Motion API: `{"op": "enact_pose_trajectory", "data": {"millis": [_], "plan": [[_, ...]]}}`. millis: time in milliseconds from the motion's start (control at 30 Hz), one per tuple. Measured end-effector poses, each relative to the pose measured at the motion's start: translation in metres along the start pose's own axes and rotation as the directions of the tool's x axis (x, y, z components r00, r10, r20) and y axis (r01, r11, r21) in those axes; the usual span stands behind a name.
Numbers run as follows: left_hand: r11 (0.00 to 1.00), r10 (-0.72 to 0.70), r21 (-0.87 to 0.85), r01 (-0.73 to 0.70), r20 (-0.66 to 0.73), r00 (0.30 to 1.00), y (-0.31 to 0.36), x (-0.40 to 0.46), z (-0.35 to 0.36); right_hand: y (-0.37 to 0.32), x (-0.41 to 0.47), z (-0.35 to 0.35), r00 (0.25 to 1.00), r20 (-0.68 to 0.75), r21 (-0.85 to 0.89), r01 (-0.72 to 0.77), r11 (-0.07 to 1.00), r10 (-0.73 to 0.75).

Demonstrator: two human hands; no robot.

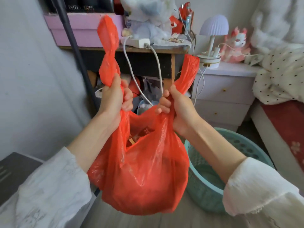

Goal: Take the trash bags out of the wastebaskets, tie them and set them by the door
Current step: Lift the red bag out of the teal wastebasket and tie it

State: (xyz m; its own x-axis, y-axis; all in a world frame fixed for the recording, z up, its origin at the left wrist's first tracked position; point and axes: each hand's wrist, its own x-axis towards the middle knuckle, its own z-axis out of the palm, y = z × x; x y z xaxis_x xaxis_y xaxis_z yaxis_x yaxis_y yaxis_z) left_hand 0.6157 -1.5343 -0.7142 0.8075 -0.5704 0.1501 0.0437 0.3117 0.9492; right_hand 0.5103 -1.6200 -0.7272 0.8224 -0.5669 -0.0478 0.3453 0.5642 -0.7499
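A full red plastic trash bag (144, 175) hangs in the air in front of me, clear of the teal wastebasket (205, 183) at its lower right. My left hand (115, 99) grips the bag's left handle, whose twisted loop stands up above my fist. My right hand (176, 109) grips the right handle, and its flat loop sticks up to the right. The bag's mouth gapes between my fists, with some trash visible inside. The two handles are apart, with no knot between them.
A wooden table (128, 50) with a pink box, a power strip and white cables stands straight ahead. A pale nightstand (227, 89) with a lamp is to its right, a bed (283, 122) at far right. A dark pole (74, 46) leans at left.
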Motion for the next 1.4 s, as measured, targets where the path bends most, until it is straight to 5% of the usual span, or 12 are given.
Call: {"op": "enact_pose_trajectory", "data": {"millis": [233,367,467,600,867,1000,1067,1100,1200,1300,1400], "plan": [[0.926,-0.359,0.118,0.359,-0.018,0.933,-0.101,-0.021,-0.046,0.095,0.007,-0.061,0.967,-0.205,-0.207,-0.194,0.959,0.152],[0.833,-0.378,0.338,0.437,-0.228,0.897,-0.157,-0.043,-0.085,0.156,0.008,-0.102,0.929,-0.313,-0.289,-0.29,0.912,0.196],[0.799,-0.471,0.311,0.515,-0.209,0.857,-0.189,-0.052,-0.102,0.178,0.006,-0.124,0.905,-0.391,-0.38,-0.323,0.867,0.166],[0.894,-0.419,0.138,0.425,-0.072,0.905,-0.208,-0.054,-0.104,0.18,0.011,-0.132,0.905,-0.409,-0.527,-0.342,0.778,0.121],[0.91,-0.331,0.282,0.304,0.055,0.942,-0.226,-0.047,-0.105,0.201,0.024,-0.135,0.833,-0.468,-0.314,-0.47,0.825,0.296],[0.953,-0.228,0.272,0.135,0.344,0.911,-0.21,-0.042,-0.09,0.202,0.022,-0.141,0.787,-0.536,-0.274,-0.505,0.818,0.306],[0.865,-0.389,0.416,0.28,0.203,0.898,-0.207,-0.047,-0.088,0.201,0.023,-0.141,0.788,-0.546,-0.333,-0.515,0.79,0.284],[0.856,-0.359,0.416,0.306,0.053,0.932,-0.206,-0.05,-0.085,0.2,0.024,-0.141,0.784,-0.551,-0.341,-0.523,0.781,0.284],[0.911,-0.314,0.256,0.324,-0.079,0.946,-0.216,-0.044,-0.085,0.199,0.024,-0.147,0.745,-0.57,-0.266,-0.567,0.78,0.346],[0.952,-0.285,0.127,0.277,0.046,0.957,-0.221,-0.036,-0.089,0.198,0.022,-0.154,0.722,-0.583,-0.221,-0.583,0.782,0.373],[0.938,-0.267,0.275,0.212,0.178,0.947,-0.228,-0.038,-0.09,0.198,0.022,-0.143,0.802,-0.501,-0.306,-0.516,0.8,0.326]]}}
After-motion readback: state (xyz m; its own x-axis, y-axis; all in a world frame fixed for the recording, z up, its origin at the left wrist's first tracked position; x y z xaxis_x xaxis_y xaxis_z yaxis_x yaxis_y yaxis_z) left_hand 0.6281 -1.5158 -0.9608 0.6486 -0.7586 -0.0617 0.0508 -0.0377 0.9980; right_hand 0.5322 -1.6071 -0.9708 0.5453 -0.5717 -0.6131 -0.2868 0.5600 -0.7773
